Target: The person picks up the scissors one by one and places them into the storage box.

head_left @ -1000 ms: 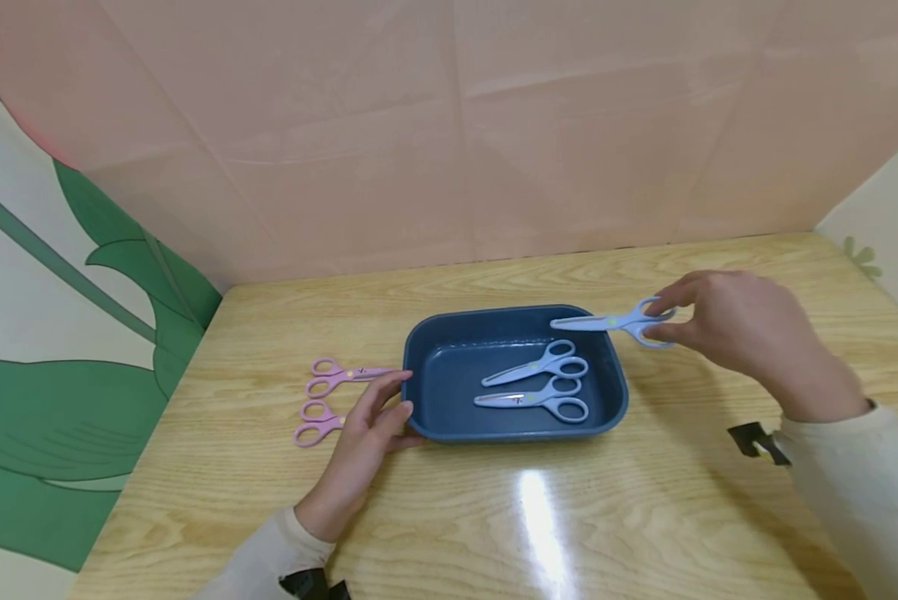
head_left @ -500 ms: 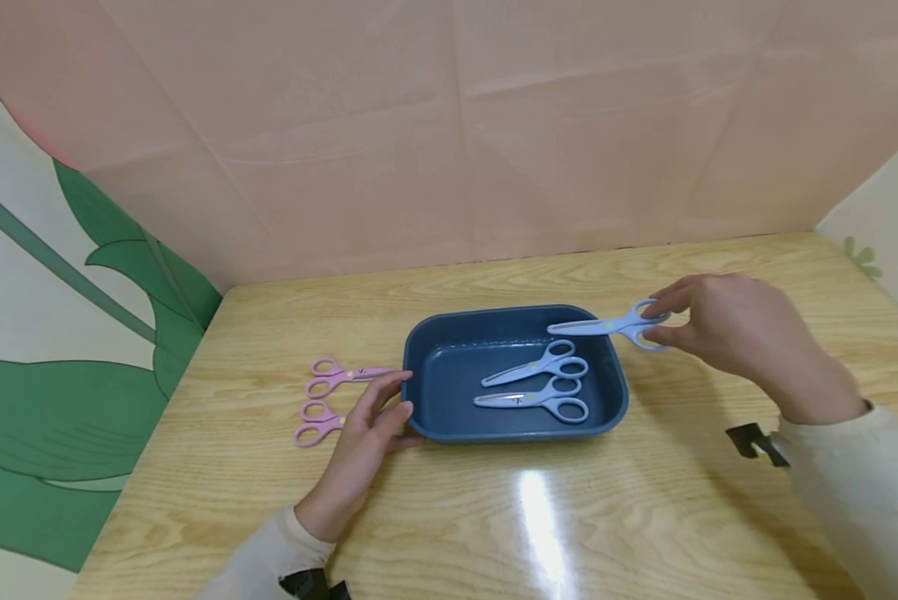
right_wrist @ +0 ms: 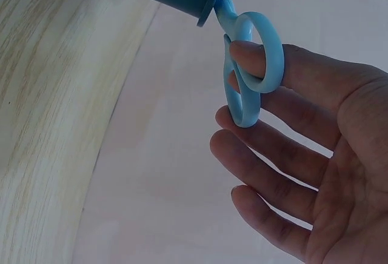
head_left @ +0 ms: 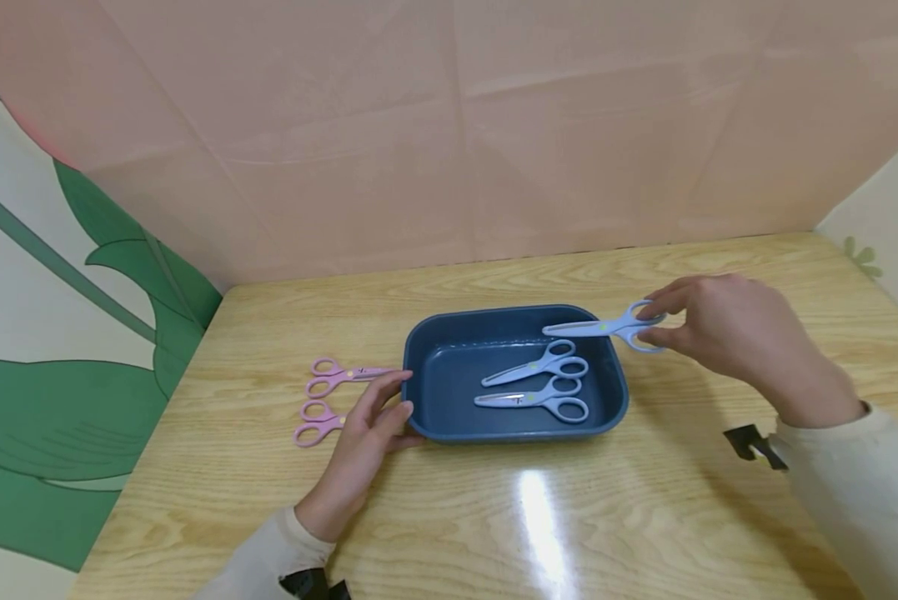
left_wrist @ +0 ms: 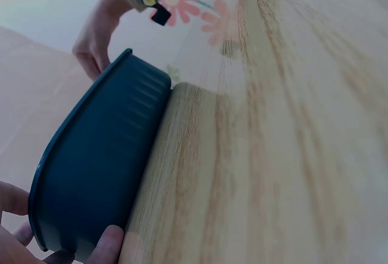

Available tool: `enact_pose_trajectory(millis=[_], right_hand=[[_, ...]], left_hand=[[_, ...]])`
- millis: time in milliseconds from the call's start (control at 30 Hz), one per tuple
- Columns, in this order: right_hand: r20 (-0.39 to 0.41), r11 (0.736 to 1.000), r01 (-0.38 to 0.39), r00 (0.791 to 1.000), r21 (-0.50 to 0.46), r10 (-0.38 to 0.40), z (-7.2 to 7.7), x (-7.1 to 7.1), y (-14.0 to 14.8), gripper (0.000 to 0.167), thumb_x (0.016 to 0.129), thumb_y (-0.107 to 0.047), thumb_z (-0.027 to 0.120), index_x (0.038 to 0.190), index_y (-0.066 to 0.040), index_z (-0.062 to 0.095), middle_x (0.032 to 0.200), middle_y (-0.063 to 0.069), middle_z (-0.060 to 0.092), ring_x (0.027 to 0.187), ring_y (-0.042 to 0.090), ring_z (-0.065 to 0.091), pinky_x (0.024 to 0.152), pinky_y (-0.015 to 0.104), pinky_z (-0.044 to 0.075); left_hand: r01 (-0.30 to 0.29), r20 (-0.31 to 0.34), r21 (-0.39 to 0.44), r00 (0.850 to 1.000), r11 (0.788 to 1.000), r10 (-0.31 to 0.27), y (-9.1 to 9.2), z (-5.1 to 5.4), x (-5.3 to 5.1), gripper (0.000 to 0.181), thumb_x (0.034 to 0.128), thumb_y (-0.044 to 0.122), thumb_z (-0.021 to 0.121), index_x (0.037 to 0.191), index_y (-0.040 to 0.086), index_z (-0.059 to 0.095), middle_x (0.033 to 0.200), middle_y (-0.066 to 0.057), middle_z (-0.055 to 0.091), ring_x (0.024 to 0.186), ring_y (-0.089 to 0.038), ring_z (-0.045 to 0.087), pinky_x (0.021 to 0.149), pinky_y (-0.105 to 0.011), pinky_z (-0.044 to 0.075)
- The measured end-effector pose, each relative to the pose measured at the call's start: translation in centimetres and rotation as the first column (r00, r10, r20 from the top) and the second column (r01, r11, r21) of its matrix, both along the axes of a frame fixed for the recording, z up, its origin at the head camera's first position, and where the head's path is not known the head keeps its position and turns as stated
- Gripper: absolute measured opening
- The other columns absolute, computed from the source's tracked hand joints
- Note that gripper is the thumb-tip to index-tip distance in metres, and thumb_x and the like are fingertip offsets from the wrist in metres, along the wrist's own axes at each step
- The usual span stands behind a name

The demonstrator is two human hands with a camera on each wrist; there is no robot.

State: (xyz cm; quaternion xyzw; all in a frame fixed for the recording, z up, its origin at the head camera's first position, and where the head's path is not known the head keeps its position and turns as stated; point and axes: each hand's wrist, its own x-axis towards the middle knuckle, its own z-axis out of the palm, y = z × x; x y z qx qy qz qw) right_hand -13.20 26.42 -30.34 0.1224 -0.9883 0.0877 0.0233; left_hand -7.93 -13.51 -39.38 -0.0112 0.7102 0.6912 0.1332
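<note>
My right hand [head_left: 741,337] pinches the handle loops of light blue scissors [head_left: 578,328], held level with the blades reaching over the right end of a dark blue plastic tray [head_left: 449,437]. In the right wrist view, thumb and fingers meet on the scissors' loops [right_wrist: 274,52] while the other fingers extend loosely. Two more pairs of blue scissors, an upper pair [head_left: 527,372] and a lower pair [head_left: 524,400], lie on the tray's floor. My left hand [head_left: 369,429] grips the tray's left end with bent fingers at rim and wall. The left wrist view shows the tray's outer side [left_wrist: 103,149].
Two pink scissors, one farther [head_left: 328,377] and one nearer [head_left: 317,423], lie left of the tray, partly hidden by my left hand. The wooden table [head_left: 644,517] ends at a pink-covered wall [head_left: 449,167] behind.
My right hand has drifted slightly left and a little down with the blue scissors, whose blades now reach farther over the tray. The left hand and tray stay put.
</note>
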Motion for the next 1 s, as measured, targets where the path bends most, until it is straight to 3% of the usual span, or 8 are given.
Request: enact_pose_trajectory(millis=[1000], right_hand=[[-0.053, 0.998, -0.055, 0.997, -0.009, 0.054, -0.48, 0.32, -0.93, 0.024, 0.074, -0.037, 0.086, 0.096, -0.028, 0.080, 0.114, 0.004, 0.075, 0.087, 0.028, 0.071, 0.058, 0.039, 0.051]], left_hand=[[-0.002, 0.000, -0.001, 1.000, 1.000, 0.002, 0.09, 0.03, -0.03, 0.042, 0.1032, 0.013, 0.051, 0.145, 0.015, 0.047, 0.156, -0.006, 0.039, 0.113, -0.031, 0.064, 0.087, -0.044, 0.061]])
